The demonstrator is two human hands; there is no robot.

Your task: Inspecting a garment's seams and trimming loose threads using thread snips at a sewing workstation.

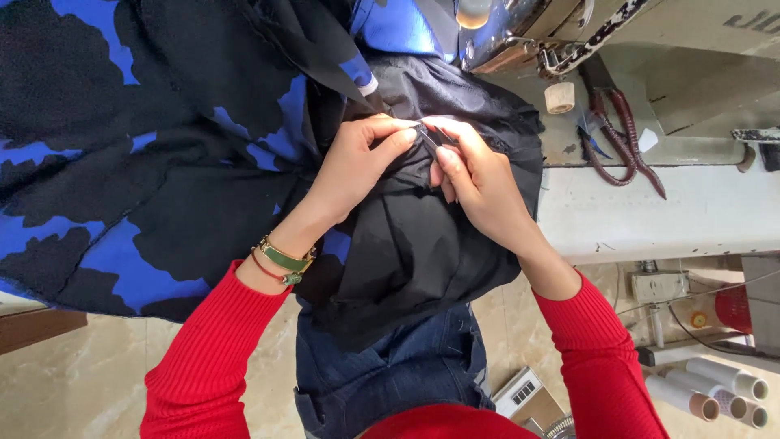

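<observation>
Sewing at a worn white table (699, 211)
Left hand (357, 167) and right hand (475, 175) pinch black fabric (422, 252); beige tiled floor (73, 382) at seven o'clock.

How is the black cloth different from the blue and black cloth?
The black cloth is plain, one colour; the blue and black cloth has big patches of both. The black cloth is bunched in the lap, pinched by the left hand and right hand; the blue and black cloth spreads wide to the side, untouched by fingers. Both look soft and wrinkled.
</observation>
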